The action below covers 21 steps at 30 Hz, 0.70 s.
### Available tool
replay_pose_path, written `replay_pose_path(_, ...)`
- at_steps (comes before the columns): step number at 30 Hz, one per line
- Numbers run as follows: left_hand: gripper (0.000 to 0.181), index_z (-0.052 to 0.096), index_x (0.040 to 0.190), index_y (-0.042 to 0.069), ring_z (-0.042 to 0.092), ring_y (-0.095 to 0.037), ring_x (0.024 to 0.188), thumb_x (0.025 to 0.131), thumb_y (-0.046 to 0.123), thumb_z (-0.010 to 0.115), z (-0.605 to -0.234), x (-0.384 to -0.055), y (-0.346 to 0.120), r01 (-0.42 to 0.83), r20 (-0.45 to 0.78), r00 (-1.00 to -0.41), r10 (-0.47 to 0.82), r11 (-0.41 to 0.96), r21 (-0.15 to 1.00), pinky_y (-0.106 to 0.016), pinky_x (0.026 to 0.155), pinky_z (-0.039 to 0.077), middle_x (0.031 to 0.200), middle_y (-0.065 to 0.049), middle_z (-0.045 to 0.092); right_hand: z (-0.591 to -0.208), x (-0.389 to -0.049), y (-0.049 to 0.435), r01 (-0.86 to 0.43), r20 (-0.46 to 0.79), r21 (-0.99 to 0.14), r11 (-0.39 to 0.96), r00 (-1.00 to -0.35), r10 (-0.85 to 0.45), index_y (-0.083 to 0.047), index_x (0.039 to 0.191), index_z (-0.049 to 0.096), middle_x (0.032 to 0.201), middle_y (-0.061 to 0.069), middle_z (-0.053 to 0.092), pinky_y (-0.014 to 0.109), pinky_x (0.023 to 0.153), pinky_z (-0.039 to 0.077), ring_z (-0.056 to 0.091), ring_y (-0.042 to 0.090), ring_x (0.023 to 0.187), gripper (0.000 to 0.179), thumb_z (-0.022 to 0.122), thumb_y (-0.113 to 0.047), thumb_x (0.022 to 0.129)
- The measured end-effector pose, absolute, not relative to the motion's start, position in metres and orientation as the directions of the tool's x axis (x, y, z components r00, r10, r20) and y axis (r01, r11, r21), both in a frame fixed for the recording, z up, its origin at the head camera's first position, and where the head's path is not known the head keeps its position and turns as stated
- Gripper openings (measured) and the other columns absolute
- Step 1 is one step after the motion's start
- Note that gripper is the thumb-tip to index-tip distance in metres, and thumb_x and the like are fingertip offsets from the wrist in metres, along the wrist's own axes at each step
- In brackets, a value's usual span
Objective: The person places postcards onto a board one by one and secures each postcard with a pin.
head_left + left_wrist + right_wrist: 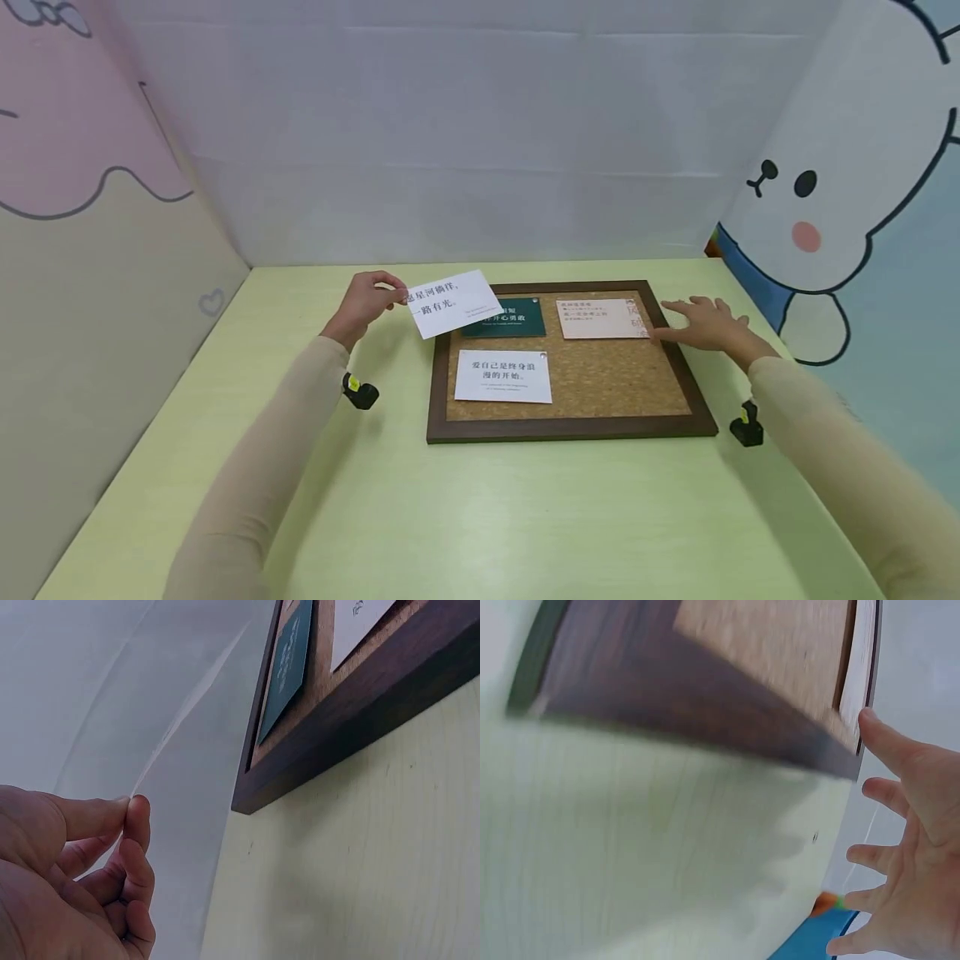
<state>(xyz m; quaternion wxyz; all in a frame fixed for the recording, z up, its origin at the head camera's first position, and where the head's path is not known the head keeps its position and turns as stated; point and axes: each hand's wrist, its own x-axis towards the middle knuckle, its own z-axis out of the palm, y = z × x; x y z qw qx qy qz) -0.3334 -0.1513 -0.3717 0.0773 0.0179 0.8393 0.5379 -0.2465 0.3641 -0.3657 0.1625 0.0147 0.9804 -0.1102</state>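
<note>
Between thumb and fingers, my left hand (369,304) pinches a white card (453,303) with dark printed characters by its left edge. The card is raised and tilted, overlapping the upper left of a cork board (615,379) in the head view. In the left wrist view the same card (187,709) shows nearly edge-on. My right hand (708,323) has its fingers spread at the board's right side, thumb over the frame by the pale pink card (600,318). A green card (517,318) and another white card (502,377) are also on the cork.
The board's dark wooden frame (570,430) lies on a light yellow-green table (525,508). A white sheet-like wall (480,150) stands behind it. Cartoon-printed panels (832,208) flank the table. A small black device (362,392) is at the left wrist.
</note>
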Motion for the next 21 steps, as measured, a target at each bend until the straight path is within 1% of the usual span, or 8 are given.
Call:
replay_pose_path(3,0.017,0.063,0.105,-0.001,0.058,-0.026,0.093,0.095,0.012,0.061,-0.368,-0.332,-0.143,-0.044,-0.109,-0.985,0.130,0.428,0.903,-0.035,0.083,0.043,0.104,-0.013,0.065,-0.363,-0.241,0.378,0.076,-0.327,-0.207,0.975,-0.945,0.004,-0.003,0.152,0.025,0.149,0.043,0.011,0.087,0.091,0.004,0.001,0.072,0.131,0.084,0.051,-0.058,0.094)
replay_pose_path(6,0.016,0.064,0.105,0.000,0.058,-0.025,0.093,0.095,0.012,0.061,-0.366,-0.330,-0.135,-0.037,-0.107,-0.984,0.144,0.422,0.906,-0.032,0.080,0.042,0.103,-0.013,0.065,-0.362,-0.237,0.392,0.088,-0.330,-0.195,0.977,-0.944,0.019,-0.002,0.151,0.025,0.147,0.044,0.013,0.088,0.090,0.005,0.003,0.073,0.130,0.085,0.051,-0.059,0.093)
replay_pose_path(10,0.016,0.064,0.105,-0.001,0.059,-0.027,0.095,0.095,0.011,0.060,-0.364,-0.328,-0.127,-0.017,-0.098,-0.980,0.171,0.421,0.907,-0.032,0.081,0.043,0.106,-0.014,0.066,-0.362,-0.232,0.406,0.085,-0.332,-0.176,0.981,-0.943,0.023,0.000,0.150,0.026,0.145,0.045,0.017,0.088,0.090,0.008,0.008,0.071,0.129,0.085,0.049,-0.059,0.094)
replay_pose_path(11,0.016,0.064,0.105,-0.001,0.059,-0.026,0.094,0.095,0.011,0.060,-0.364,-0.328,-0.124,-0.014,-0.097,-0.979,0.178,0.419,0.908,-0.032,0.081,0.043,0.106,-0.015,0.066,-0.362,-0.231,0.409,0.070,-0.328,-0.169,0.983,-0.945,0.011,0.001,0.150,0.026,0.145,0.045,0.019,0.087,0.091,0.010,0.011,0.070,0.129,0.085,0.049,-0.059,0.094)
replay_pose_path(15,0.015,0.065,0.104,-0.001,0.060,-0.021,0.088,0.095,0.011,0.061,-0.364,-0.324,-0.116,0.001,-0.089,-0.977,0.196,0.418,0.908,-0.031,0.079,0.044,0.104,-0.015,0.066,-0.361,-0.226,0.416,0.070,-0.335,-0.166,0.984,-0.942,0.010,0.003,0.149,0.025,0.144,0.044,0.022,0.087,0.090,0.013,0.014,0.069,0.128,0.084,0.048,-0.058,0.095)
replay_pose_path(17,0.014,0.065,0.103,0.000,0.060,-0.020,0.085,0.095,0.011,0.062,-0.365,-0.323,-0.110,0.010,-0.084,-0.975,0.207,0.415,0.910,-0.033,0.081,0.044,0.102,-0.013,0.065,-0.360,-0.225,0.419,0.077,-0.340,-0.159,0.984,-0.940,0.018,0.003,0.149,0.025,0.144,0.044,0.022,0.087,0.088,0.015,0.016,0.070,0.127,0.085,0.048,-0.059,0.095)
replay_pose_path(18,0.013,0.065,0.102,0.000,0.059,-0.019,0.083,0.094,0.010,0.062,-0.365,-0.322,-0.108,0.013,-0.082,-0.973,0.214,0.410,0.912,-0.036,0.082,0.045,0.101,-0.012,0.065,-0.359,-0.224,0.419,0.092,-0.346,-0.160,0.983,-0.938,0.031,0.002,0.149,0.024,0.144,0.045,0.021,0.088,0.086,0.014,0.016,0.071,0.126,0.085,0.049,-0.059,0.095)
replay_pose_path(21,0.012,0.065,0.100,0.001,0.058,-0.022,0.082,0.094,0.010,0.063,-0.368,-0.320,-0.099,0.024,-0.077,-0.968,0.240,0.394,0.919,-0.045,0.088,0.046,0.100,-0.010,0.062,-0.359,-0.222,0.423,0.100,-0.356,-0.153,0.983,-0.934,0.039,0.002,0.150,0.024,0.144,0.044,0.021,0.088,0.085,0.016,0.017,0.071,0.126,0.087,0.048,-0.060,0.094)
